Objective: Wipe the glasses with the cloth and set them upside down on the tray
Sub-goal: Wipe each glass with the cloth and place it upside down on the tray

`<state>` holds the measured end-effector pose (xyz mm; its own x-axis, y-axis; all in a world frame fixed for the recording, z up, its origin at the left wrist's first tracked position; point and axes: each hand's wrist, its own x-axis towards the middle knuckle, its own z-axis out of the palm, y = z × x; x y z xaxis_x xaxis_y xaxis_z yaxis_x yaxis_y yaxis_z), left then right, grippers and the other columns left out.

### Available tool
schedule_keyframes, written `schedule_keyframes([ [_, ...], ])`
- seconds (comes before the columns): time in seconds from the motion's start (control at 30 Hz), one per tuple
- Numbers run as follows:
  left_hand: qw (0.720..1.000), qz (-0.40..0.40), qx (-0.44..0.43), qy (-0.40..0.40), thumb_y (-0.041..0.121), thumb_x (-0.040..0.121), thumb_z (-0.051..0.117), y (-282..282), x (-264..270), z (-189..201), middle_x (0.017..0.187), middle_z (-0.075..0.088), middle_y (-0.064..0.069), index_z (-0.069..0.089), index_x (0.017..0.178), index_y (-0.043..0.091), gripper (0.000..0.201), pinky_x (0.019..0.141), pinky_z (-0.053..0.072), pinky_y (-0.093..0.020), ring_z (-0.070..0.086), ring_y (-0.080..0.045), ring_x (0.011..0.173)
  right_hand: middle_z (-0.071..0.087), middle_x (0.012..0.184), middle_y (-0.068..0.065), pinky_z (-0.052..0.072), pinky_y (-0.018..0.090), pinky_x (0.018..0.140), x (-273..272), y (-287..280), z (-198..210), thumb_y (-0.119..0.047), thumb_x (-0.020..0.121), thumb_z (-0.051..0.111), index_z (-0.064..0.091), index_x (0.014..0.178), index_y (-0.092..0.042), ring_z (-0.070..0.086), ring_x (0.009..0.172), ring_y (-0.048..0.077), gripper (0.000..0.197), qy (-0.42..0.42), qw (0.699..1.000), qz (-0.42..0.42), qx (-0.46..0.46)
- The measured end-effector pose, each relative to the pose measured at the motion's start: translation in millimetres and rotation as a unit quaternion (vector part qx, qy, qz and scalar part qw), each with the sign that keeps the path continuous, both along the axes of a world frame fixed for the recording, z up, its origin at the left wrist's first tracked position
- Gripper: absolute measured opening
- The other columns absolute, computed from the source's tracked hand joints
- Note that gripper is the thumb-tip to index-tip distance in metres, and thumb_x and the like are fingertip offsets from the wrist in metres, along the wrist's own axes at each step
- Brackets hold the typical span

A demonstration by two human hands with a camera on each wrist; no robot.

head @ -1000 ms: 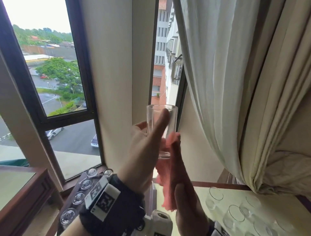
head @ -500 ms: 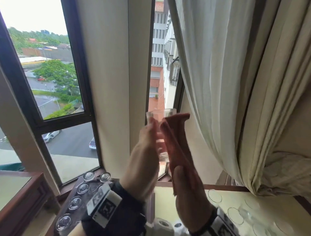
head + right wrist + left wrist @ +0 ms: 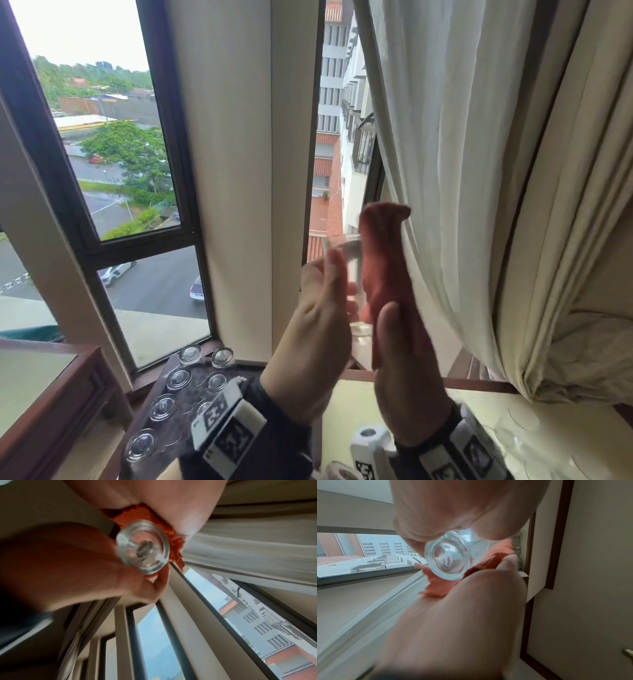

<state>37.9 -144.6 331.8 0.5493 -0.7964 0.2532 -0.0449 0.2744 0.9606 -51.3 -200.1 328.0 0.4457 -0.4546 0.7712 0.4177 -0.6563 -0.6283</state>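
The drinking glass (image 3: 346,274) is held up high in front of the window (image 3: 113,154), well above the tray (image 3: 185,387). It stands upright, with its thick round bottom (image 3: 447,559) pointing down at the wrist cameras.

The left hand (image 3: 308,339) holds the glass from the window side. Its fingers (image 3: 334,274) curl round the wall of the glass. The right hand (image 3: 404,370) is nearly flat, with straight fingers. It presses the orange cloth (image 3: 383,267) against the other side of the glass. The cloth sticks up past the rim.

The glass is hard, smooth and easy to break, I think. It looks light, with most of its weight in the thick bottom. Bare glass can slip, so it is best to hold it round the middle of the wall, not by the thin rim. The cloth is soft and bends round the glass.

On the tray below the window, other glasses (image 3: 178,378) already stand upside down. More glasses (image 3: 520,421) wait on the worktop on the curtain (image 3: 479,171) side.
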Motion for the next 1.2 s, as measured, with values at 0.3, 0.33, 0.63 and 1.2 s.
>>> schedule_keyframes([
  [0.3,0.999,-0.025,-0.026,0.016,0.055,0.108,0.029,9,5,9,0.089,0.071,-0.008,0.054,0.125,0.025,0.043,0.069,0.062,-0.025,0.075,-0.017,0.076,0.071,0.074,0.01,0.06,0.028,0.064,-11,6,-43,-0.084,0.075,0.05,0.074,0.098,-0.023,0.062,0.076,0.045,0.07,0.084,0.967,-0.022,0.241],
  [0.33,0.999,-0.033,-0.022,-0.007,0.054,0.108,0.028,9,-1,7,0.087,0.07,-0.007,0.052,0.127,0.024,0.043,0.072,0.062,-0.026,0.074,-0.016,0.076,0.073,0.079,0.008,0.061,0.041,0.062,-11,1,-29,-0.083,0.079,0.047,0.068,0.115,-0.025,0.062,0.074,0.045,0.072,0.083,0.972,-0.011,0.219],
  [0.63,0.999,-0.011,0.01,0.029,0.075,0.104,0.028,-1,-8,10,0.125,0.07,-0.012,0.055,0.136,0.023,0.067,0.102,0.056,-0.046,0.073,-0.02,0.11,0.044,0.157,-0.009,0.03,0.016,0.116,-16,0,-16,-0.036,0.11,0.029,0.039,0.151,-0.016,0.038,0.146,0.008,0.046,0.026,0.999,0.02,0.004],
  [1.2,0.995,-0.087,0.011,0.038,0.052,0.1,0.048,5,-24,3,0.103,0.076,0.008,0.064,0.127,0.014,0.049,0.076,0.051,-0.007,0.069,0.004,0.092,0.072,0.106,-0.001,0.053,0.016,0.088,-24,-17,1,-0.095,0.069,0.045,0.054,0.136,0.001,0.068,0.104,-0.001,0.117,0.075,0.986,-0.047,0.144],
])
